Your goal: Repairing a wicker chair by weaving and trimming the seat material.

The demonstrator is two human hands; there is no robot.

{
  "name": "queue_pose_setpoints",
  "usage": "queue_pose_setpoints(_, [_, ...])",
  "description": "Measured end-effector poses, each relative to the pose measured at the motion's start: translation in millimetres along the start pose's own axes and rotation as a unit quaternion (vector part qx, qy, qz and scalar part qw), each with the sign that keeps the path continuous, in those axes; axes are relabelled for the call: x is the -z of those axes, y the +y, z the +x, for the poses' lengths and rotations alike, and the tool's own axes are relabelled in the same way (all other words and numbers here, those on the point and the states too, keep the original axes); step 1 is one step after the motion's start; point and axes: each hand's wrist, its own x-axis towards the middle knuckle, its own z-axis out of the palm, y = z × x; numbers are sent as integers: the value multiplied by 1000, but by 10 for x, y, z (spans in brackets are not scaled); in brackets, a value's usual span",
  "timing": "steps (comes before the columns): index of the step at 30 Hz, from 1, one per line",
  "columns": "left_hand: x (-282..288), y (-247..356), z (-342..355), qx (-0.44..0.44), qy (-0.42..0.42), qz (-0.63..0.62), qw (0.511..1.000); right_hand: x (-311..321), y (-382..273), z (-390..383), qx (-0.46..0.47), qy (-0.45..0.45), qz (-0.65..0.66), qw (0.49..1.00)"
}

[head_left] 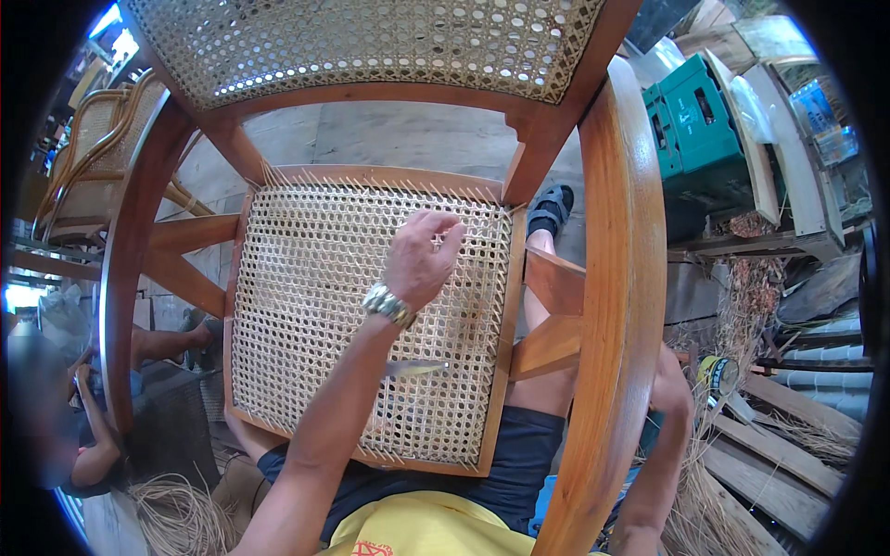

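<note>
A chair seat of woven cane (pixel 320 278) in a brown wooden frame lies before me, with loose strand ends sticking up along its edges. Over the upper right part of the weave is my left hand (pixel 422 255), a metal watch (pixel 387 304) on its wrist. Its fingers are curled and the thumb comes close to their tips in a pinch; whatever they hold is too small to make out. A pale, pointed blade-like piece (pixel 417 368) rests on the cane, partly covered by my left forearm. My right arm (pixel 663 435) passes behind the chair's wooden armrest (pixel 626 278), hiding my right hand.
The caned chair back (pixel 371 46) rises at the far side. A green crate (pixel 695 120) stands at the far right, near wooden boards (pixel 769 463) and dry fibre. Coiled cane strands (pixel 181 510) lie at the lower left. Another person's arm (pixel 93 435) shows at the left.
</note>
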Motion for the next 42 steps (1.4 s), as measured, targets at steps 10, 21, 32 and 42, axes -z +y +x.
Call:
queue_pose_setpoints(10, [1234, 31, -741, 112, 11, 50, 992, -718, 91, -1466, -93, -259, 71, 959])
queue_pose_setpoints(21, [938, 658, -316, -24, -88, 15, 996, -2603, -438, -794, 309, -100, -352, 878])
queue_pose_setpoints(32, [69, 303, -98, -98, -144, 77, 982, -2859, -277, -445, 357, 23, -322, 876])
queue_pose_setpoints(42, [1201, 247, -627, 145, -2, -62, 988, -2579, -412, -533, 337, 16, -318, 886])
